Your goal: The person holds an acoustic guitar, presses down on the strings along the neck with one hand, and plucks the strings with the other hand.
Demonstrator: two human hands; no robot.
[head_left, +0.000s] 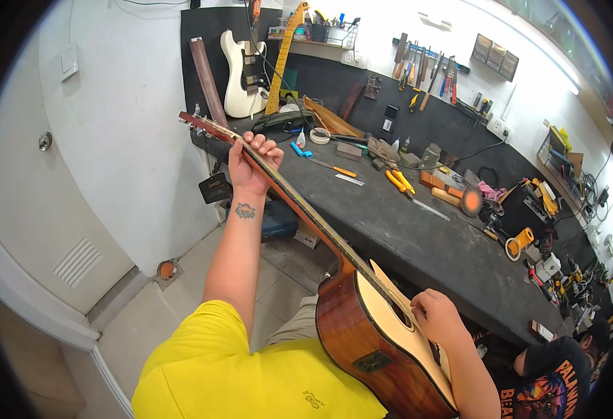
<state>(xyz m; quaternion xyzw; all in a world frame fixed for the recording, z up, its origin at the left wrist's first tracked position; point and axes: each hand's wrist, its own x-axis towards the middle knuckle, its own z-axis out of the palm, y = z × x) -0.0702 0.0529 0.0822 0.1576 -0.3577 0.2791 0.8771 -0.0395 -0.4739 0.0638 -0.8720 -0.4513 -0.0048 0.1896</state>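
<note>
An acoustic guitar (383, 349) with a pale top and glossy brown sides leans across my body. Its neck slants up to the far left, ending in a headstock with metal tuners. My left hand (254, 164) is wrapped round the neck close to the headstock, fingertips over the fretboard. A black tag (216, 187) hangs below the headstock. My right hand (433, 315) is over the strings beside the soundhole, its fingers curled in. Whether it pinches a pick is hidden. On the guitar's side sits a dark control panel (371, 361).
A dark workbench (383, 223) runs beyond the guitar, holding yellow-handled pliers (399, 183), steel rulers and sanding blocks. A white electric guitar (240, 77) leans at the back. Hand tools hang on the wall rack (429, 52). Another person (554, 377) is low at the right. A door (48, 174) stands left.
</note>
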